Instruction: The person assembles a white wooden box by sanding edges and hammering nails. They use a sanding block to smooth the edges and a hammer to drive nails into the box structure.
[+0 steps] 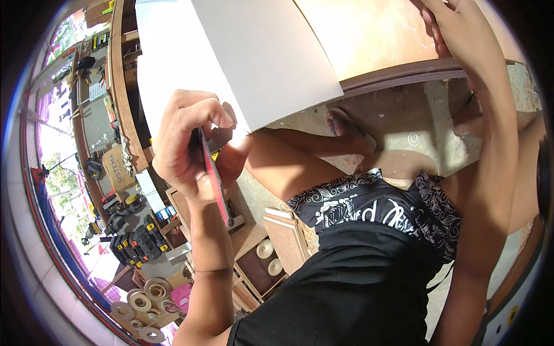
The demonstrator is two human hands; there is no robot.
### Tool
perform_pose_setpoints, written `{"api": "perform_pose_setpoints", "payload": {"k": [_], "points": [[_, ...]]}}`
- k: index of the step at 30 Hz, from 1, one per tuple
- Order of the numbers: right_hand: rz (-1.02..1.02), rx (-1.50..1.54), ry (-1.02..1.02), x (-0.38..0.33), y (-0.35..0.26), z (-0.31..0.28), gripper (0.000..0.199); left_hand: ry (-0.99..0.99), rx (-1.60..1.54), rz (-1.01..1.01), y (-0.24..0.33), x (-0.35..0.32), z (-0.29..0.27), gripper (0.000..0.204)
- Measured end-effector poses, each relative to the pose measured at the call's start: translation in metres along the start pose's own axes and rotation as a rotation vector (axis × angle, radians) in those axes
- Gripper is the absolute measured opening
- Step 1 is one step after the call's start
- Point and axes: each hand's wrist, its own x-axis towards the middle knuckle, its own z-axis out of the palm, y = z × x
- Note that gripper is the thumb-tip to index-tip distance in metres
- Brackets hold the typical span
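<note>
Black shirt [369,288] and patterned black-and-white shorts [375,202] nearest, at the lower edge. Just above, left hand [193,147] clenched round a thin red-and-black tool [213,176], thumb pressing its upper end right at the corner of the white sheet [254,57]. Beyond, a foot in a sandal [349,130] on the dusty floor. Farther up, right hand [456,29] gripping the edge of the brown wooden board [369,34] under the sheet. Far left, shelves of tools [135,239].

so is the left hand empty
No, the left hand grips a thin red-and-black tool at the corner of the white sheet.
</note>
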Motion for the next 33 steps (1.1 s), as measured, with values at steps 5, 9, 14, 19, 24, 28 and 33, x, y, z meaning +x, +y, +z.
{"api": "perform_pose_setpoints", "payload": {"k": [5, 9, 14, 19, 24, 28, 33], "points": [[0.229, 0.028, -0.085, 0.006, -0.021, -0.005, 0.034, 0.012, 0.026, 0.029, -0.004, -0.002, 0.001, 0.031], [0.166, 0.061, -0.095, 0.005, -0.007, -0.006, 0.035, -0.014, -0.017, 0.078, -0.005, -0.001, 0.001, 0.034], [0.188, 0.052, -0.126, 0.010, -0.012, -0.015, 0.030, 0.027, -0.209, 0.103, -0.019, 0.001, 0.000, 0.065], [0.127, 0.109, -0.137, 0.015, 0.010, -0.009, 0.033, 0.012, -0.373, 0.059, -0.029, 0.002, -0.022, 0.067], [0.132, 0.203, -0.157, 0.020, 0.031, -0.005, 0.042, 0.099, -0.724, 0.034, -0.012, 0.023, -0.043, 0.033], [0.154, 0.219, -0.180, 0.019, 0.026, -0.008, 0.042, 0.136, -0.963, 0.122, 0.011, 0.035, -0.035, 0.029], [0.206, 0.257, -0.198, 0.018, 0.017, -0.009, 0.042, -0.027, -1.168, 0.002, 0.000, 0.032, -0.019, 0.026]]}}
